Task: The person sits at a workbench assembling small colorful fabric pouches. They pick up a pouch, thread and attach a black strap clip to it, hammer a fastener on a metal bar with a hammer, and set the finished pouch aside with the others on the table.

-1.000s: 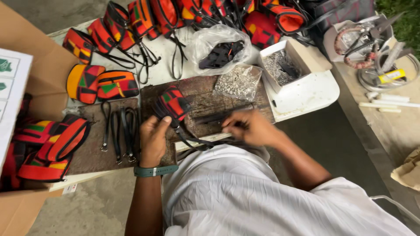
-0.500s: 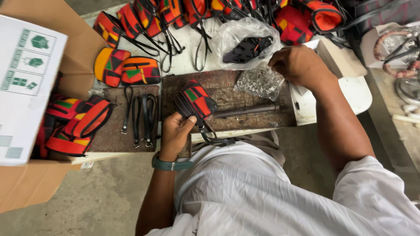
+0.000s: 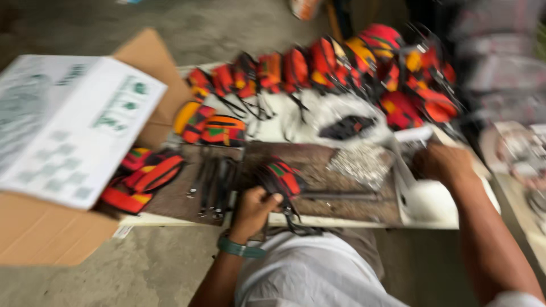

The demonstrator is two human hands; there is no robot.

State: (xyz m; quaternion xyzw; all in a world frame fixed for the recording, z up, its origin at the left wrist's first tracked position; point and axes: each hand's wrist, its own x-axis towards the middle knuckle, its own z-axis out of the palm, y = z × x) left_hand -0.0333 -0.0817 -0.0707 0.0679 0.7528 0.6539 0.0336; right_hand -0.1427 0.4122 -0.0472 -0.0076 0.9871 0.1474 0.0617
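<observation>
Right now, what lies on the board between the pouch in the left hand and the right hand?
In the head view, a clear bag of small metal pieces lies between the pouch and the right hand.

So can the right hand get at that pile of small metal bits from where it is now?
Probably yes: the right hand is just beside the metal pile, with nothing visible between them.

Motion blur smeared everything; my right hand's (image 3: 441, 165) fingertips were hidden inside the white box (image 3: 426, 202); grip unreadable.
</observation>
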